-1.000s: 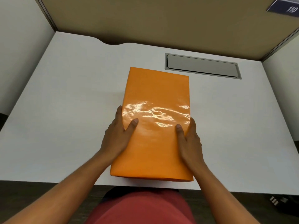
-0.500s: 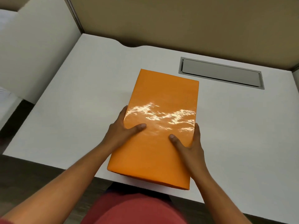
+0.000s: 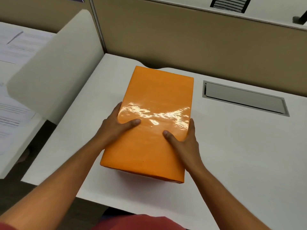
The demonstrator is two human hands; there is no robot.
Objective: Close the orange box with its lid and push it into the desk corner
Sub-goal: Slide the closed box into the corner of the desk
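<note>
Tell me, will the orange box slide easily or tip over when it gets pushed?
The orange box looks broad with flat faces, so it probably slides rather than tips. Its shiny wrap and the smooth white desk suggest easy gliding. The left hand and right hand flanking it should keep it straight.

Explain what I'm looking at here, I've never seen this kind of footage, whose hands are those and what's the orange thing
This is one view from a camera worn on a person's head, looking down at their own bare hands; no machine is involved. The left hand and right hand grip the two long sides of a closed orange box, thumbs pressed on its shiny lid. The box sits on a white desk with beige partition walls behind. A grey cable hatch is set into the desk to the right. Papers lie on the neighbouring desk at left.
</note>
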